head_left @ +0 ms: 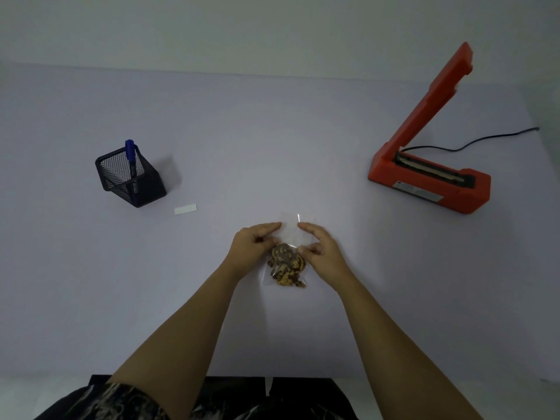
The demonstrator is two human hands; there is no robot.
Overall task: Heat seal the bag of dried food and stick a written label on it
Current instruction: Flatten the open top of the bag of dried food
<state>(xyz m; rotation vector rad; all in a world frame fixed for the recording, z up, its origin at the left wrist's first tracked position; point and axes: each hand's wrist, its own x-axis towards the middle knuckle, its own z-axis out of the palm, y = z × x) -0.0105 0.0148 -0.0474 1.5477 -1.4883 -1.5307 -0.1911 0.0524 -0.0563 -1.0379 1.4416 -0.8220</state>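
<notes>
A clear plastic bag with brown dried food in its near half lies on the table in front of me. My left hand pinches the bag's left side between thumb and fingers. My right hand pinches its right side the same way. The bag's open far end lies flat between my fingertips. An orange heat sealer stands at the right with its arm raised. A small white label lies to the left. A blue marker stands in a black mesh holder.
The sealer's black cord runs off to the right along the table. The pale table meets a wall at the back. The table's near edge is just above my lap.
</notes>
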